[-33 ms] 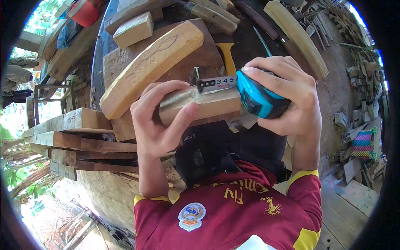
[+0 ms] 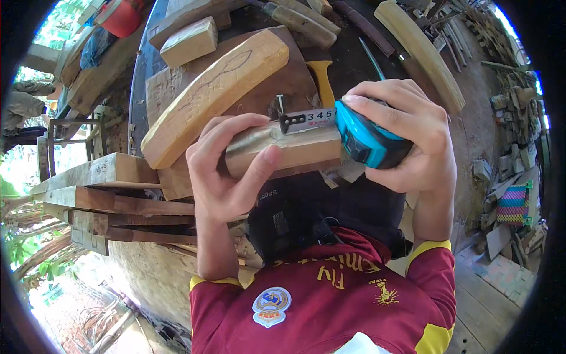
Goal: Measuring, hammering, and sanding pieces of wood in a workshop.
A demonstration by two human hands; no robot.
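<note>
Small wooden block [image 2: 283,150] measured with blue tape measure [image 2: 368,138]

Block clamped in left hand [image 2: 227,171]; tape case gripped by right hand [image 2: 413,138] — blade best kept flat along the top edge.

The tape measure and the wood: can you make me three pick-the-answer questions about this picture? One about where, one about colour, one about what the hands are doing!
1. Where does the tape lie?
A. Along the top of the block
B. On the floor
C. Around the wrist

2. What colour is the tape measure?
A. Red
B. Blue and black
C. Green

3. What is the left hand doing?
A. Hanging free
B. Pointing away
C. Gripping the block's end

Answers: 1 A, the tape runs along the block's upper edge. 2 B, the case in the right hand is bright blue with black. 3 C, its fingers and thumb wrap the block.
</note>
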